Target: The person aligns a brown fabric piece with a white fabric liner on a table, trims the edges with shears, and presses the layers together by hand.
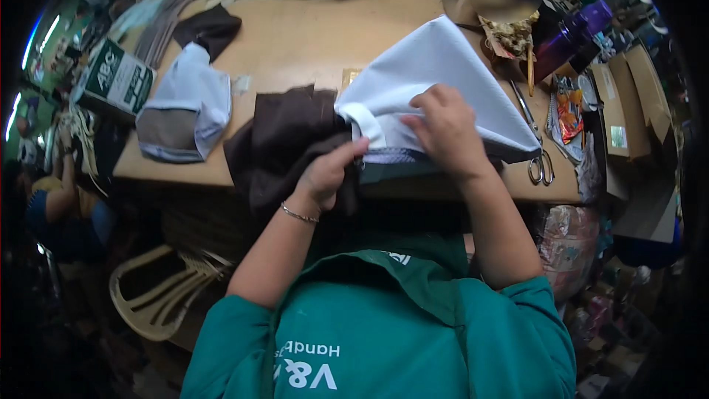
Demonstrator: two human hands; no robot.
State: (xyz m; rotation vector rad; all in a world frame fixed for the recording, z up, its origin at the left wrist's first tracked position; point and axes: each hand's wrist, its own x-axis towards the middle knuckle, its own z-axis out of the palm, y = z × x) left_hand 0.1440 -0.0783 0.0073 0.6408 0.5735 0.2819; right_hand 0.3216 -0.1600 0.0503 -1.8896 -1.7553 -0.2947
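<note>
white cloth (436, 66): folded pale sheet w/ a pointed top, lying on the tabletop (295, 37) at its near edge; the landmark for all below
left hand (325, 174): at the cloth's lower-left corner; grip pressed together, thumb & fingers pinching the cloth's hem where it meets the brown cloth (284, 140)
right hand (447, 129): on top of the white cloth, near its bottom edge; fingers curled down, pinching a fold of it; fingertips partly hidden so exact hold unclear
brown cloth: bunched just left of the white cloth, touching it, part hanging over the tabletop edge
step in hand: looks like lining up/folding the white cloth's lower hem between both hands; judged mid-way, hem not flat yet
next move calls for: both pinches kept firm; edges matched evenly; brown cloth kept from sliding off
scissors (538, 155): just right of the white cloth, flat, apart from both hands
grey-white bundle (185, 103): well left of the white cloth, beyond the brown one
purple bottle (572, 33): up & right of the white cloth
</note>
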